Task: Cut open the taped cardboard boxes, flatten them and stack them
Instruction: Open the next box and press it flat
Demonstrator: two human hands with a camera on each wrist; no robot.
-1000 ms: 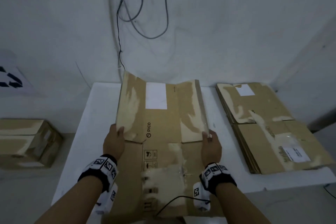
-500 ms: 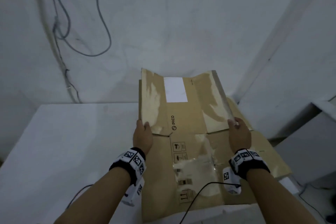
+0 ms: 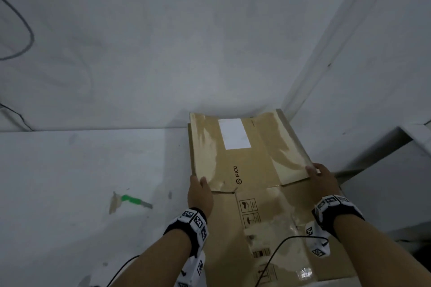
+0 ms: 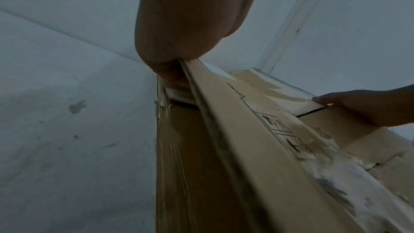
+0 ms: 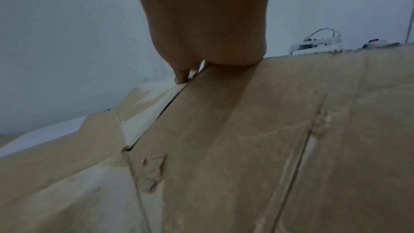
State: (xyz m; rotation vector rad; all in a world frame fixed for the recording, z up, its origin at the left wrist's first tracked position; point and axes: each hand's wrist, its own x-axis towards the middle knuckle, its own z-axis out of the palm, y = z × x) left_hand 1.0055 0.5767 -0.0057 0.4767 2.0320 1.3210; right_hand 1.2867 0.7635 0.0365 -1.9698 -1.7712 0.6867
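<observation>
A flattened brown cardboard box (image 3: 254, 182) with a white label and torn tape lies over the stack of flattened boxes (image 4: 179, 174) at the table's right end. My left hand (image 3: 199, 190) grips its left edge, thumb on top, fingers underneath (image 4: 172, 77). My right hand (image 3: 320, 179) grips the right edge near the flap seam (image 5: 186, 75). The left wrist view shows a gap between the held box and the stack below. A green-handled cutter (image 3: 135, 201) lies on the white table (image 3: 70, 165) to the left.
The white wall rises straight behind the stack, with a corner at the right. A white unit (image 3: 396, 170) stands right of the table. Black cables (image 3: 275, 254) trail from my wrists over the cardboard. A scrap of tape (image 3: 113, 204) lies by the cutter.
Both hands have carried the flattened box to the right, from the table's middle to above the stack of flattened boxes. The cutter has come into view on the left.
</observation>
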